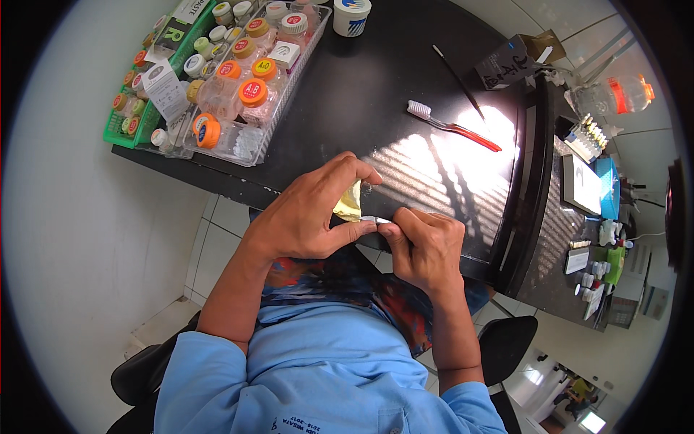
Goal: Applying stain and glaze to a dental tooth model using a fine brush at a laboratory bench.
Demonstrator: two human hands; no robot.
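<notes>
Near the front edge of the black table, my left hand [303, 210] is curled round a pale yellow, plaster-like piece [348, 204]. The palm and fingers hide much of it. My right hand [430, 242] is closed on a small silvery, blade-like tool [371, 219]; its handle is hidden in the fist. The tool's tip lies against the lower edge of the yellow piece, beside my left thumb. Some pale crumbs show by the left fingertips.
On the table lie a red-handled toothbrush [463, 134] and a thin dark brush [460, 81]. A white tub [352, 19] and a dark box [504, 64] stand farther back. At the left, a clear basket [269, 136] and a green basket [110, 136] hold several jars.
</notes>
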